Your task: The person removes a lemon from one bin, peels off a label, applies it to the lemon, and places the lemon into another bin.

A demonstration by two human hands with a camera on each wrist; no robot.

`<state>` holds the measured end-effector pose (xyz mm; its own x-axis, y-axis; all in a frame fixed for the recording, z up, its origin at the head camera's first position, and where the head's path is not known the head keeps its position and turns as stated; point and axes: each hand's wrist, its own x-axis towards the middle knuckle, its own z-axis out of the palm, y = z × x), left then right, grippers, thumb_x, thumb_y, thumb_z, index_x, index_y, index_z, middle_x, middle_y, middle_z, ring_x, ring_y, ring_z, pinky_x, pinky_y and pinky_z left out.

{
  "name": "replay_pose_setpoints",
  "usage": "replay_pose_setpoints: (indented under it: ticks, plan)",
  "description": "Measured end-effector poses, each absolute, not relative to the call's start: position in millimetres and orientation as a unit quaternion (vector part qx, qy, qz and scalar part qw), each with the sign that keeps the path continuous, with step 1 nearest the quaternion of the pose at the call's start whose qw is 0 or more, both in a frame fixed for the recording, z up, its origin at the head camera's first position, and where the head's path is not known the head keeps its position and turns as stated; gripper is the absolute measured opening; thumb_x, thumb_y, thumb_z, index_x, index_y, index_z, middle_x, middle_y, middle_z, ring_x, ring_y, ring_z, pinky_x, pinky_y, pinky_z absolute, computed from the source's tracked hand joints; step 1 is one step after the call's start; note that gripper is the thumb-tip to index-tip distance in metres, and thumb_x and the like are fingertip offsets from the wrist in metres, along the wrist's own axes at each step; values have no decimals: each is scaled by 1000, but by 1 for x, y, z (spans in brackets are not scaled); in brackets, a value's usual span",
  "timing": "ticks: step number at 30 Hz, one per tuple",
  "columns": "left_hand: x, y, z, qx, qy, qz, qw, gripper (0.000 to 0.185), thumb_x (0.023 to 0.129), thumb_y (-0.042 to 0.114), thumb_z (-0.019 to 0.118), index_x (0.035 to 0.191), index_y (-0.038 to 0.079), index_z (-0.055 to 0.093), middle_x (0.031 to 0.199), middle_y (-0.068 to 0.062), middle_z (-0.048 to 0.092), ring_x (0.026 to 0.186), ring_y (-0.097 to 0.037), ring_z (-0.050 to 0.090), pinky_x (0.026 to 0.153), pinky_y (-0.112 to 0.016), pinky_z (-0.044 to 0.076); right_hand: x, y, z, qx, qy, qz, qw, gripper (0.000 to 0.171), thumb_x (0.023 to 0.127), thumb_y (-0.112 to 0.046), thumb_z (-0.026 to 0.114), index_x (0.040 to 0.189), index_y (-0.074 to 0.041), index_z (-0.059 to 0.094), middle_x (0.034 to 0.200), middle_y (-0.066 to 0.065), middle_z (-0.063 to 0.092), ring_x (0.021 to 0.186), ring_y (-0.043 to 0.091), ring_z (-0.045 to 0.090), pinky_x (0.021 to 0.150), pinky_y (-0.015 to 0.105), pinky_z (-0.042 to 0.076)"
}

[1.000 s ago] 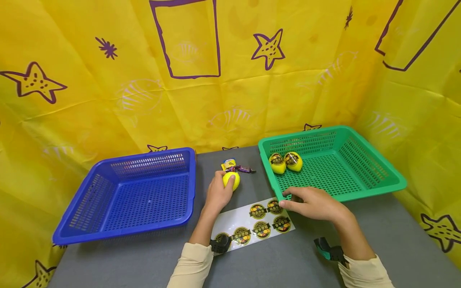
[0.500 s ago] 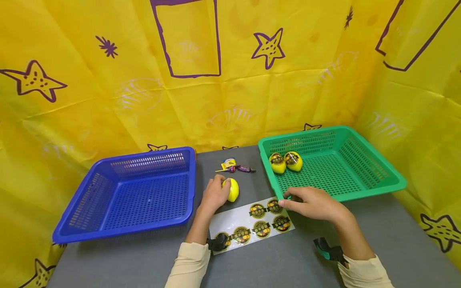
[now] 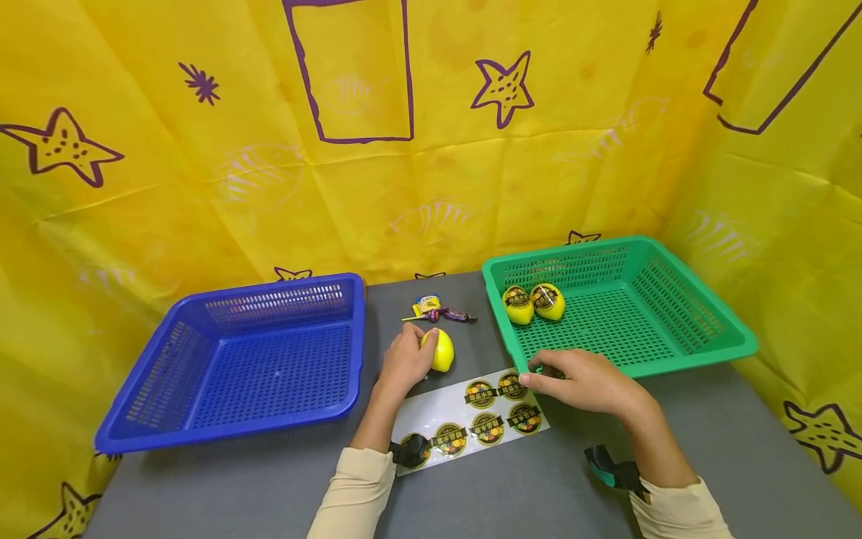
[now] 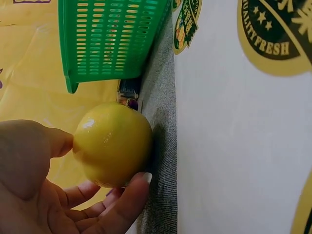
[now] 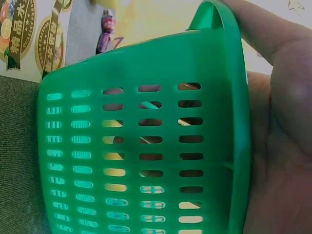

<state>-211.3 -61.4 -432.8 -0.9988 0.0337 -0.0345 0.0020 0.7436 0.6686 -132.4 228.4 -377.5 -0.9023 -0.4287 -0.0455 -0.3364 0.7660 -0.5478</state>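
Holding a yellow lemon point(image 3: 442, 350) with curled fingers and thumb, the left hand point(image 3: 406, 362) sits on the grey table point(image 3: 707, 442), just past the sticker sheet point(image 3: 465, 423). The right hand point(image 3: 584, 380) grips the near left corner of the green basket point(image 3: 673, 352), thumb over the rim. Two lemons with stickers point(image 3: 534, 302) lie in that basket. A blue basket point(image 3: 229, 419) sits far left. Candy wrappers point(image 3: 441, 311) lie behind the lemon.

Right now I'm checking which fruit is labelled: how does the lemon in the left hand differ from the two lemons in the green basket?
The lemon in the left hand shows bare yellow skin; the two lemons each carry a dark round sticker. The held one is on the grey table beside the sticker sheet; the pair lie untouched in the green basket. All look alike in size and colour.
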Motion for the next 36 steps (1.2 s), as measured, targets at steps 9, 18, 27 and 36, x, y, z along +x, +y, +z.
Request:
replay_pose_setpoints:
  ticks: [9, 18, 27, 36]
  plan:
    - [-209, -66, -433, 19, 932, 360, 19, 47, 102, 46, 50, 121, 3, 53, 104, -16, 59, 95, -36, 59, 86, -51, 47, -114, 209, -361, -291, 895, -316, -117, 32, 97, -21, 69, 125, -6, 65, 121, 3, 65, 109, 21, 62, 90, 44, 51]
    - [-204, -76, -432, 13, 928, 373, -13, 46, 101, 44, 53, 124, 3, 53, 102, -16, 59, 92, -34, 59, 85, -51, 48, -89, 154, -383, -394, 900, -181, -38, 37, 90, -12, 75, 124, -8, 63, 125, 6, 62, 114, 22, 60, 92, 37, 51]
    - [-200, -80, -437, 18, 928, 372, -12, 51, 97, 41, 62, 128, 2, 53, 112, -18, 57, 95, -35, 59, 81, -50, 48, -102, 149, -423, -243, 965, -102, 13, 48, 85, -9, 77, 127, 5, 58, 130, 26, 53, 124, 43, 49, 75, 48, 56]
    - [-201, -64, -443, 33, 920, 390, -14, 50, 95, 41, 64, 127, 4, 54, 110, -17, 57, 93, -33, 58, 79, -49, 47, -108, 143, -429, -276, 955, -111, -1, 43, 82, -20, 82, 118, -2, 67, 108, 13, 57, 103, 33, 53, 78, 45, 53]
